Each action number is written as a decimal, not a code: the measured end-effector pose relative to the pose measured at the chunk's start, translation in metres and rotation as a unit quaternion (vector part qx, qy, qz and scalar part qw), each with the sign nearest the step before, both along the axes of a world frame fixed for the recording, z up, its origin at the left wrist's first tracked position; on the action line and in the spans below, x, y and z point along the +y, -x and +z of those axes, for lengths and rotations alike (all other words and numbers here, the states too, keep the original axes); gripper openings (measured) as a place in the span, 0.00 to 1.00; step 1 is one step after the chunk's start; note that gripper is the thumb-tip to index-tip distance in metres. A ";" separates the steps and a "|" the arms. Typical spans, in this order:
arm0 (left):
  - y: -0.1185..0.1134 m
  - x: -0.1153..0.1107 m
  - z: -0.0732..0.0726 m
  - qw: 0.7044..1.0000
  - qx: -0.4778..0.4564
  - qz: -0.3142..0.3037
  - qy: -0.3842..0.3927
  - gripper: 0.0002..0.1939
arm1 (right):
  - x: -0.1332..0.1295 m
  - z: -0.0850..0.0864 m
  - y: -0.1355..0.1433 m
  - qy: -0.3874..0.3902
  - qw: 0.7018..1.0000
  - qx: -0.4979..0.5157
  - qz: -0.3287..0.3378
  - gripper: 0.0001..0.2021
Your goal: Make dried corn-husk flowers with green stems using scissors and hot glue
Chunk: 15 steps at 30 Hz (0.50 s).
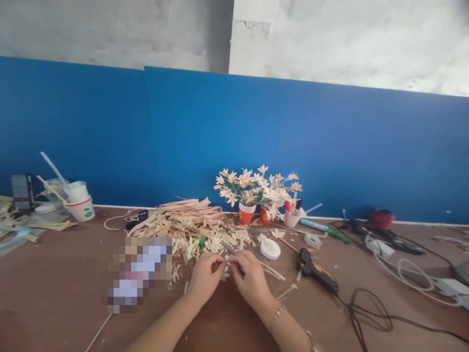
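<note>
My left hand and my right hand are close together over the front middle of the table, thumbs and fingertips pinched. A small pale piece shows between the fingertips, too small to name. Just behind the right hand a grey blade-like tip pokes out; the rest of it is hidden. Small pale petal-like pieces lie on the table between the hands. Beyond them spreads a heap of dry, pale husk-like strips. A round white lid sits right of the right hand, with pale bits on it.
Red paper cups of pale artificial flowers stand at the back. A black glue gun with a looping cord lies right, near a tape roll. A blurred-out phone-like object lies left. White cups stand far left.
</note>
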<state>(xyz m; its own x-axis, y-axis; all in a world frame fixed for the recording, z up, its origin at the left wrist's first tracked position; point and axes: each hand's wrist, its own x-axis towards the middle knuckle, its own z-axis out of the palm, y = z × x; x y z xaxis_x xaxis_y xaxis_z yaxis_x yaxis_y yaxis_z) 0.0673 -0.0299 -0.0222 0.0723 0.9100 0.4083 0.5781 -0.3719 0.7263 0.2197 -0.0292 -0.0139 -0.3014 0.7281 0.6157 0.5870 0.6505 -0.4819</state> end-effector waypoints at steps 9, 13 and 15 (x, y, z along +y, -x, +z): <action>-0.001 -0.001 0.000 1.000 -0.001 -0.004 0.001 0.07 | 0.001 0.000 -0.001 0.002 1.000 0.002 -0.017 0.07; -0.001 -0.002 0.001 1.000 0.008 -0.006 0.000 0.07 | 0.001 0.001 0.000 -0.009 1.000 0.005 -0.016 0.07; -0.001 -0.003 0.002 1.000 0.015 -0.005 0.000 0.07 | 0.001 0.001 0.000 -0.013 1.000 0.005 -0.017 0.07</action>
